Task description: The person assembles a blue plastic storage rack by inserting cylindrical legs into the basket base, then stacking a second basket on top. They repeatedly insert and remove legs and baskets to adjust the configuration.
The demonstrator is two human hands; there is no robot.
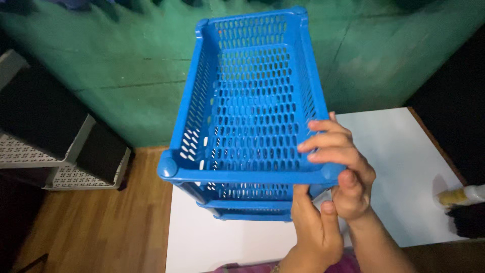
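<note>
While both hands work the near right corner, the blue rack (252, 101) stands on the white table (404, 167), top tray tilted toward the camera. Right hand (343, 167) is clamped on the top tray's corner: fingers curled over the rim, thumb pressing the corner socket from outside. Left hand (313, 227) sits just below it, wrapped around what looks like the corner post under that tray (post itself mostly hidden, so can't tell how tight). Lower trays (247, 205) show beneath, stacked. Risk, as I judge it: all force is on one corner, so the tall rack could tip left off the table edge onto the wood floor (101, 227), or the post could pop loose. White shelf (60, 156) stands well apart, left.
</note>
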